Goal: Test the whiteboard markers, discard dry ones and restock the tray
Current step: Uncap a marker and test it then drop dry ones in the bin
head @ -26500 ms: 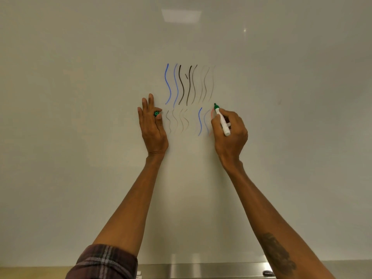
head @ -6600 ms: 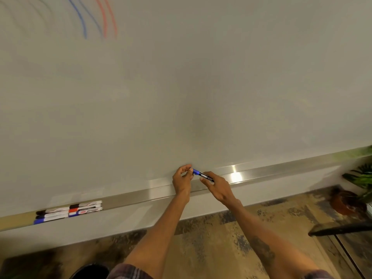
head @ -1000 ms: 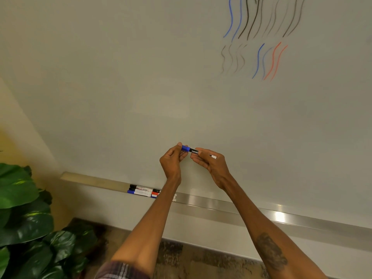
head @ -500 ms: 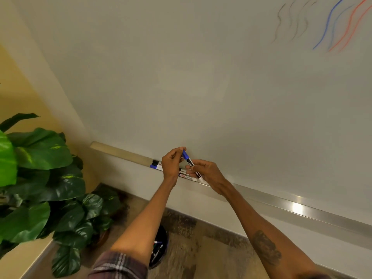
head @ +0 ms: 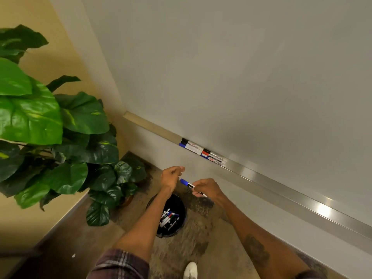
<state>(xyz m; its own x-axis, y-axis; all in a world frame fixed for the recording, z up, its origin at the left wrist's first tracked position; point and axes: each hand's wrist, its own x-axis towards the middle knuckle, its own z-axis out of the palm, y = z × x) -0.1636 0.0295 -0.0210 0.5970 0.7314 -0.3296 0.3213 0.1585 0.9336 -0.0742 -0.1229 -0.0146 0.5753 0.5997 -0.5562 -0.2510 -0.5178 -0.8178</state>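
Leafy green plant (head: 30, 117), yellow wall (head: 66, 63), mottled carpet (head: 181, 250), white shoe (head: 190, 269)

An office or meeting room, it seems. A wall whiteboard (head: 241, 77) with a metal marker tray (head: 281, 190), a potted plant (head: 50, 117) and carpet (head: 181, 248) show it.

Blue marker (head: 187, 183): capped, white barrel with a dark label, pinched in the right hand (head: 205, 189), tilted with the cap end up and to the left. Bin (head: 161, 232): black, round, on the floor below the hand, holding a heap of binned markers (head: 168, 218). Tray (head: 281, 190): metal ledge under the whiteboard (head: 241, 77), with capped black, blue and red tray markers (head: 203, 153) lying lengthwise near its left end.
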